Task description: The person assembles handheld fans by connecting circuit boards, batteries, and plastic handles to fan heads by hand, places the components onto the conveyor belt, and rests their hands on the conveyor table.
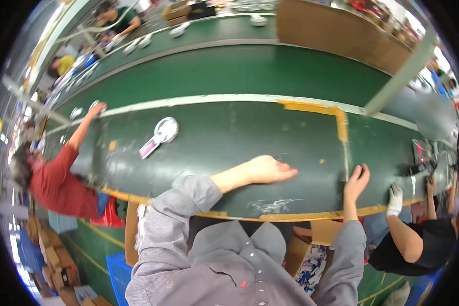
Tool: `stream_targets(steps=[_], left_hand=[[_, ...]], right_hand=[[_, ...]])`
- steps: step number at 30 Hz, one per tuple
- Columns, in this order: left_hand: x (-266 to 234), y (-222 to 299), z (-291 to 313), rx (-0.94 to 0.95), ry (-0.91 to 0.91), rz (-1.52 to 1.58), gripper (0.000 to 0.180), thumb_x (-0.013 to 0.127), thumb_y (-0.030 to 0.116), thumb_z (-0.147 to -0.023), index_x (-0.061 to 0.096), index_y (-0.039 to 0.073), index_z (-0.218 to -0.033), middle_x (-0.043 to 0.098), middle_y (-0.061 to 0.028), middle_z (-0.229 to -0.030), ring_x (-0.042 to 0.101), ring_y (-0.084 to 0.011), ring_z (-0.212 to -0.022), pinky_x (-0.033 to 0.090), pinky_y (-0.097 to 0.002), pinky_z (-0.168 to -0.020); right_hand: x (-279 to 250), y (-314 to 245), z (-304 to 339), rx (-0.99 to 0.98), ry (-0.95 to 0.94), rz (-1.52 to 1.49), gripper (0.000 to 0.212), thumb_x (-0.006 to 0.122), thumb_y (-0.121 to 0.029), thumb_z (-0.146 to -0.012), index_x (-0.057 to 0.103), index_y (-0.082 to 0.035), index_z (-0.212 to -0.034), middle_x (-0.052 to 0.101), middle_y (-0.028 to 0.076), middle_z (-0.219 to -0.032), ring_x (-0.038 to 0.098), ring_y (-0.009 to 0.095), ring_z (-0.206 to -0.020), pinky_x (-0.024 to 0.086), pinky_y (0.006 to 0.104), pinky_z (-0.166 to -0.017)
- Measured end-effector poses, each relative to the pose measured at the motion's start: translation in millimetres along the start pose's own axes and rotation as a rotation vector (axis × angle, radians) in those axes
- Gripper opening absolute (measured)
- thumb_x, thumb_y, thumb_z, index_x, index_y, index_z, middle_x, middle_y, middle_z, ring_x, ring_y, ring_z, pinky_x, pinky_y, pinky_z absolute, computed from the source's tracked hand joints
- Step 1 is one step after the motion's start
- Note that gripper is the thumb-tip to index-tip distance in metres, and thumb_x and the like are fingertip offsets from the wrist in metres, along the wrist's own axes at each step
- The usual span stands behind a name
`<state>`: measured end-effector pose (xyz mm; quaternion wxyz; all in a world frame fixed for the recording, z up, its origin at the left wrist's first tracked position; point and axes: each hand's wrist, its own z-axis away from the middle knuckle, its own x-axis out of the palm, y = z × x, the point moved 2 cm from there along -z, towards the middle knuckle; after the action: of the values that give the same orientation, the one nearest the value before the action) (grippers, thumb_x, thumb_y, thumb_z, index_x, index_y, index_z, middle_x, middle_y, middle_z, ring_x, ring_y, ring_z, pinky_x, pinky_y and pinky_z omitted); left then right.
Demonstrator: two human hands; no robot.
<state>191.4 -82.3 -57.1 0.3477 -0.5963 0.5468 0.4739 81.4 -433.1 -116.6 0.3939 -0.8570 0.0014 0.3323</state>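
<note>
My left hand [268,170] hovers over or rests on the dark green work surface [229,143], back up, with loosely stretched fingers pointing right. No object shows in it. At the seam right of it, my right hand [357,182] has its thumb and fingers apart and holds nothing. Farther off to the left lies a white, ring-shaped item [167,129] joined to a flat pink-and-white piece [149,148]. Neither hand touches that item; my left hand is the nearer one.
A person in a red shirt [61,178] reaches across the surface at left. At right, another person's white-gloved hand [394,199] lies near the edge. An open cardboard box [297,252] with small packets stands below me. A slanted post [400,76] rises at far right.
</note>
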Motion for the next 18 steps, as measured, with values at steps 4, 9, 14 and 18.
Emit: stream_targets(steps=[4,9,14,18], left_hand=[[-108,-53,138,-0.960,-0.106,-0.243,0.037,0.067,0.049,-0.082,0.070,0.013,-0.089,0.068,-0.0084,-0.080,0.068,-0.0295,-0.067,0.052,-0.0416,-0.056],[-144,-92,281,-1.293,0.069,-0.420,0.118,0.081,0.061,-0.061,0.028,0.003,-0.149,0.039,-0.0212,-0.148,0.034,-0.0353,-0.140,0.028,-0.0462,-0.115],[-108,-83,281,-1.178,0.330,-0.181,0.099,0.088,0.030,-0.063,0.037,0.000,-0.143,0.055,-0.0235,-0.127,0.056,-0.0377,-0.117,0.047,-0.0436,-0.099],[-110,-35,176,-1.083,0.451,0.091,0.105,0.086,0.031,-0.067,0.027,-0.002,-0.147,0.047,-0.0223,-0.132,0.053,-0.0377,-0.119,0.045,-0.0426,-0.101]], right_hand=[[-1,-5,-3,-0.058,-0.030,0.077,0.044,0.053,-0.030,-0.099,0.055,0.005,-0.125,0.058,0.023,-0.123,0.051,0.037,-0.113,0.037,0.0441,-0.102],[-18,-5,-4,-0.145,0.108,0.200,0.041,0.063,-0.028,-0.090,0.061,0.004,-0.116,0.064,0.022,-0.113,0.056,0.038,-0.106,0.038,0.0472,-0.097],[-22,-84,44,-0.349,0.056,0.086,0.043,0.067,-0.017,-0.081,0.057,-0.004,-0.121,0.056,0.017,-0.120,0.048,0.037,-0.118,0.028,0.0568,-0.108],[-33,-134,104,-0.373,-0.171,-0.249,0.047,0.068,-0.017,-0.081,0.054,0.001,-0.123,0.055,0.021,-0.124,0.051,0.038,-0.119,0.041,0.0443,-0.103]])
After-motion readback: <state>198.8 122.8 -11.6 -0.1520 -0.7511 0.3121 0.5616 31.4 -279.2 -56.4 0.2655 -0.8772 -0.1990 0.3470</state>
